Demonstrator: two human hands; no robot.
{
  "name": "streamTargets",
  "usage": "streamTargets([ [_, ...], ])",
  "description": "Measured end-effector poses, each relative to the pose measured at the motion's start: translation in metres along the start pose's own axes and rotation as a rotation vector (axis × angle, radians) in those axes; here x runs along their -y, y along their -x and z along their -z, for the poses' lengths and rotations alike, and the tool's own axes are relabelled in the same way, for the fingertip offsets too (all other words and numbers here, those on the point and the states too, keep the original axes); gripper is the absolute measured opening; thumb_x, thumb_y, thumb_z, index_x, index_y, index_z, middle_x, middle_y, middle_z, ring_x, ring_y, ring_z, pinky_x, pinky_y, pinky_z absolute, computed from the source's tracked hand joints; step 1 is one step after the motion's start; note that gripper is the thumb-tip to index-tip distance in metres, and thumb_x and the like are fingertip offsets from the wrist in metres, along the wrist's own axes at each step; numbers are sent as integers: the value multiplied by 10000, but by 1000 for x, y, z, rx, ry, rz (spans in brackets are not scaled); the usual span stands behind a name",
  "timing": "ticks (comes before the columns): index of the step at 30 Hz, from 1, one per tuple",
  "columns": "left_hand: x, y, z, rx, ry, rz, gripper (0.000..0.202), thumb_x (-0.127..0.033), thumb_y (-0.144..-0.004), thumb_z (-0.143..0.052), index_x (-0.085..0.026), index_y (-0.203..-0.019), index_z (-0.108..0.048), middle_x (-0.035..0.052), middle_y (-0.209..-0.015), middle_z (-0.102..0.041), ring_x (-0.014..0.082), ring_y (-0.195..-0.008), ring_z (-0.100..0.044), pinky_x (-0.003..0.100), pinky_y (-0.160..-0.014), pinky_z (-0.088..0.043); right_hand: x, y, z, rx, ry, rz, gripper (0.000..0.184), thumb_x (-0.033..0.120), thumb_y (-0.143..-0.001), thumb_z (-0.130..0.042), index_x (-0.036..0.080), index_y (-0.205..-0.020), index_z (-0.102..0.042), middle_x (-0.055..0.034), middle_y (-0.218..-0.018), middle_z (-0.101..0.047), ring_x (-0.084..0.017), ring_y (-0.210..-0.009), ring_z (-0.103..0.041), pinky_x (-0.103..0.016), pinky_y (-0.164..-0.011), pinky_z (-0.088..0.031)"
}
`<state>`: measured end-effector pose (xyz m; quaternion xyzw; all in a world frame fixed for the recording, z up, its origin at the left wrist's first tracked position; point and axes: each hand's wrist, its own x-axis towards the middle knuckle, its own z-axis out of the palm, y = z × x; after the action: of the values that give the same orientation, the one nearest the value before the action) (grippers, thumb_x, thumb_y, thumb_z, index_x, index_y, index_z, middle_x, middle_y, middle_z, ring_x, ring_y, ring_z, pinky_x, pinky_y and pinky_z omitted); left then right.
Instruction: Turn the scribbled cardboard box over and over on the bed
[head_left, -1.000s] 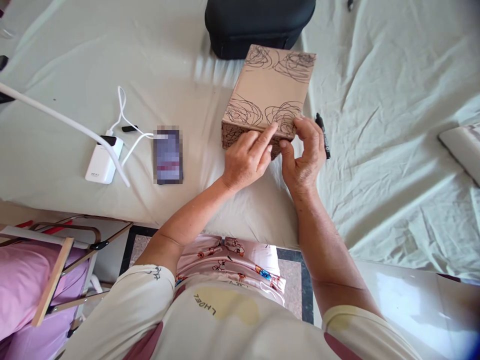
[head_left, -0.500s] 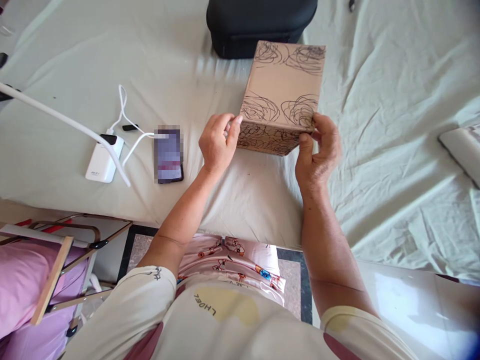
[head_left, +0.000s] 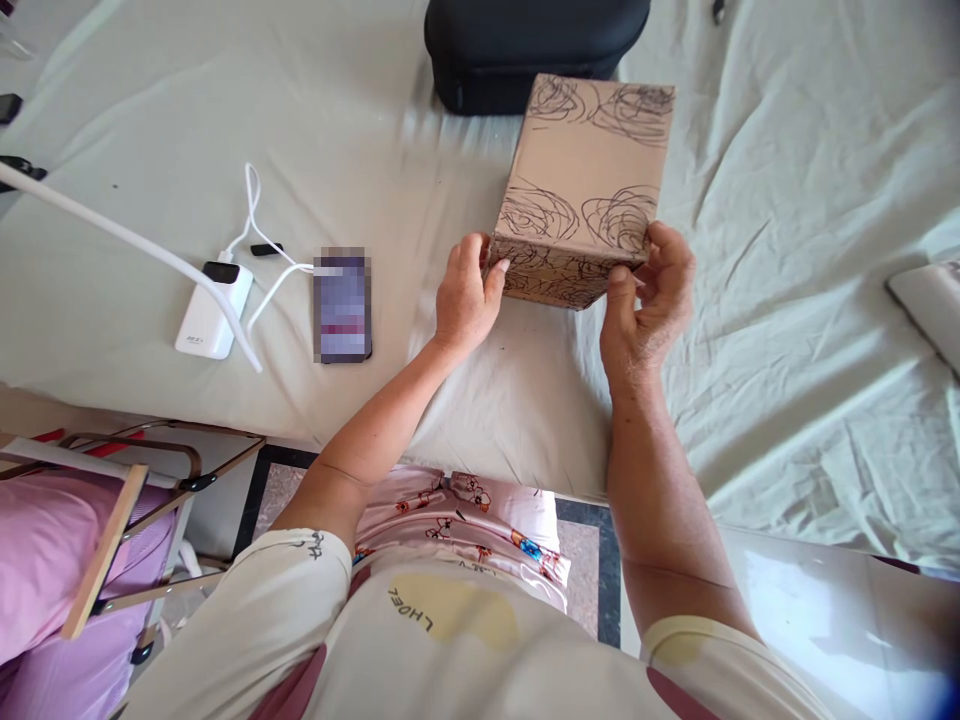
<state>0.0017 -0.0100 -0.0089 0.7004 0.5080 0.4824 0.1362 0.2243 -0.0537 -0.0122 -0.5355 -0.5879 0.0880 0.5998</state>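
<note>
A brown cardboard box with black scribbled loops on its top and front stands on the cloth-covered surface. At its near left corner, my left hand grips the edge between thumb and fingers. My right hand pinches the near right corner, its thumb on the front face and its fingers at the side. The fingertips behind the box's edges are partly hidden. Just beyond the box sits a black zippered case, partly covered by it.
To the left lie a white power bank with a white cable and a phone with a blurred screen. A thick white cord crosses above them. A folding chair stands at lower left; a pale object lies far right.
The box has shifted slightly right in view. My left hand has moved right and a little lower along its near left corner; my right hand keeps its grip.
</note>
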Motion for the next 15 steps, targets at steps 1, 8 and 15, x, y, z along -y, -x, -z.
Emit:
streamTargets([
  [1,2,2,-2,5,-11,3,591,-769,-1013,-256,-258,-1109,-538,62,-1022,-648,175,-943,-683,338,-852,-586,0,1,0,13,-7,-18,544,621,-965,-567,366,-1445,-555,-40,-1331,-662,-221,-1060,-701,-485,-881,-631],
  [8,-1,2,1,25,-8,11,645,-760,-1034,-212,-251,-1238,-552,102,-1137,-659,197,-1050,-662,323,-859,-562,5,0,-1,85,-14,-102,669,750,-936,-522,412,-1509,-454,-59,-1430,-606,-259,-1101,-676,-503,-842,-646],
  [15,-6,-10,18,-159,-41,-192,519,-622,-1095,-304,-276,-1360,-587,94,-1293,-699,218,-1257,-650,384,-1128,-498,21,4,-9,118,-120,-184,605,783,-935,-541,324,-1324,-486,-72,-1116,-689,-196,-826,-670,-390,-696,-619],
])
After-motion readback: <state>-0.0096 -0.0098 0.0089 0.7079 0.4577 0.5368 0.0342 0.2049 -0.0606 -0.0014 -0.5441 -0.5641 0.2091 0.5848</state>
